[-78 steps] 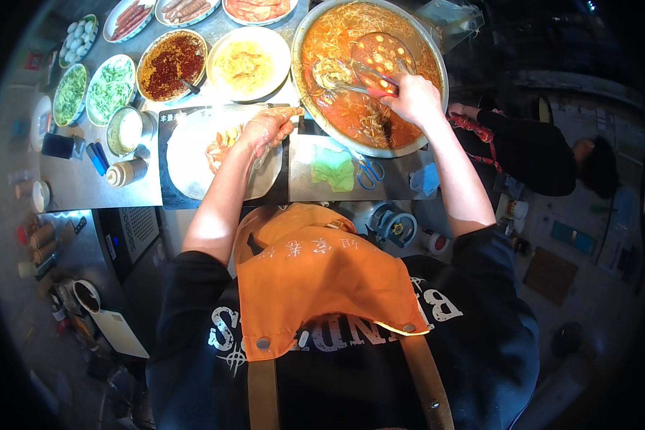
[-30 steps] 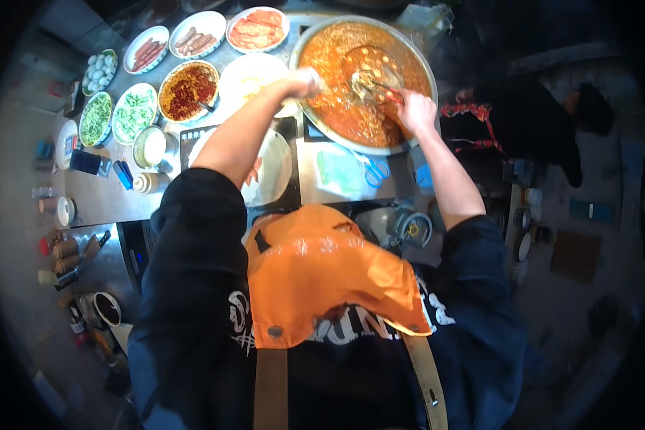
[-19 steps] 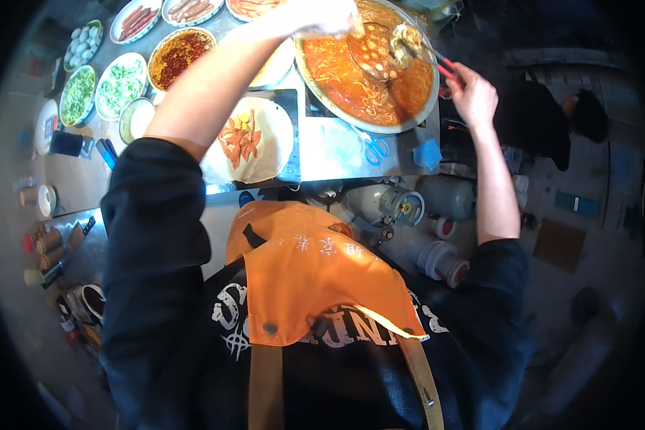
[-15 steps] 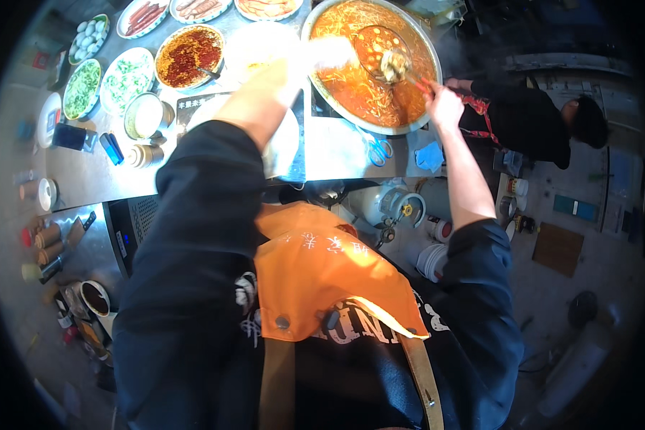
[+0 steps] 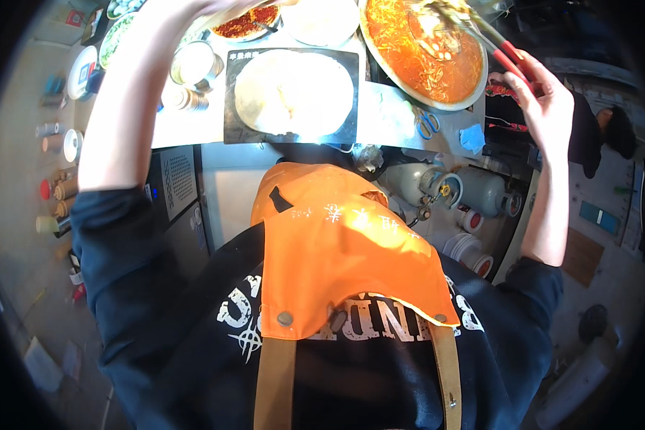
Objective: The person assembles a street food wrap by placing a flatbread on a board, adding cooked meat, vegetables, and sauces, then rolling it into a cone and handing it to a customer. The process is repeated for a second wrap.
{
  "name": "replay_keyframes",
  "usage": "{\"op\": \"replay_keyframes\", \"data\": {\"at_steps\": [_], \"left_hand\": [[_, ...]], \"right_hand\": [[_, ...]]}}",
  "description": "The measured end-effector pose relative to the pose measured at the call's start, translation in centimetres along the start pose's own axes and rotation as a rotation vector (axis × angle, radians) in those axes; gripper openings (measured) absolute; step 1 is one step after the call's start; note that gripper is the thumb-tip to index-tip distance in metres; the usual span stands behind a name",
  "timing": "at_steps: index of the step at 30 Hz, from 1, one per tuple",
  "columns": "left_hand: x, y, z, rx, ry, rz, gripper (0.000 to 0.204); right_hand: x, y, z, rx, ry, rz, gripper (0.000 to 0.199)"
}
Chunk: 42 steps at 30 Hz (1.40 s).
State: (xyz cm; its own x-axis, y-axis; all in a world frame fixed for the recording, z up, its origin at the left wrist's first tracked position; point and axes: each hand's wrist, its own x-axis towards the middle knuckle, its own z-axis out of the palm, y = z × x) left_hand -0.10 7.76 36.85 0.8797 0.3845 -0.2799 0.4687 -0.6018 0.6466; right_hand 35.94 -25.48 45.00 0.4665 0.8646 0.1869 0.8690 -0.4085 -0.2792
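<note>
My right hand [image 5: 550,97] is closed on the red handles of metal tongs [image 5: 512,61], to the right of a large round pan of red broth [image 5: 448,75]. The tongs' far ends reach over the pan's upper part, where pale, shredded-looking food [image 5: 431,23] shows. At the top edge, by a bowl of chili flakes in oil [image 5: 245,25], is my left hand [image 5: 211,7]; glare and the frame edge hide its fingers. A thin, pale, round sheet [image 5: 265,89] lies on a black square board [image 5: 294,134] between my arms, with a small darker streak on it.
Blue-handled scissors [image 5: 428,126] and a blue cloth [image 5: 472,138] lie near the counter's front edge. Gas cylinders [image 5: 484,197] stand below. A metal container [image 5: 193,63] and a bowl of chopped greens [image 5: 115,41] are at left. Another person [image 5: 588,129] is beyond the pan.
My left hand has moved from over the board toward the upper left, uncovering the round sheet. My right hand has drawn outward, and the tongs now show clearly. The whole view has shifted.
</note>
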Motion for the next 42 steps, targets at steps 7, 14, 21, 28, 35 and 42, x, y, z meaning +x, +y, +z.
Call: {"op": "replay_keyframes", "data": {"at_steps": [7, 14, 21, 28, 35, 42], "left_hand": [[-7.4, -4.4, 9.7, 0.145, 0.088, -0.176, 0.038], [-7.8, -11.3, 20.5, 0.123, 0.227, -0.317, 0.041], [-7.9, -13.2, 21.4, -0.129, 0.206, -0.436, 0.045], [-9.7, -11.6, 23.6, -0.311, 0.245, -0.574, 0.043], [-11.9, -9.5, 24.3, -0.386, 0.314, -0.671, 0.041], [-10.8, -7.7, 25.3, -0.377, 0.407, -0.631, 0.039]], "right_hand": [[-5.8, -9.5, 18.7, -0.016, -0.253, 0.042, 0.038], [-9.6, -9.6, 30.4, 0.257, -0.405, 0.228, 0.044], [-7.8, -13.8, 30.7, 0.043, -0.389, 0.215, 0.056], [-7.3, -11.7, 30.7, 0.235, -0.478, 0.359, 0.049], [-7.0, -10.9, 33.2, 0.209, -0.343, 0.18, 0.045], [-8.7, -11.1, 30.5, 0.134, -0.425, 0.084, 0.049]]}}
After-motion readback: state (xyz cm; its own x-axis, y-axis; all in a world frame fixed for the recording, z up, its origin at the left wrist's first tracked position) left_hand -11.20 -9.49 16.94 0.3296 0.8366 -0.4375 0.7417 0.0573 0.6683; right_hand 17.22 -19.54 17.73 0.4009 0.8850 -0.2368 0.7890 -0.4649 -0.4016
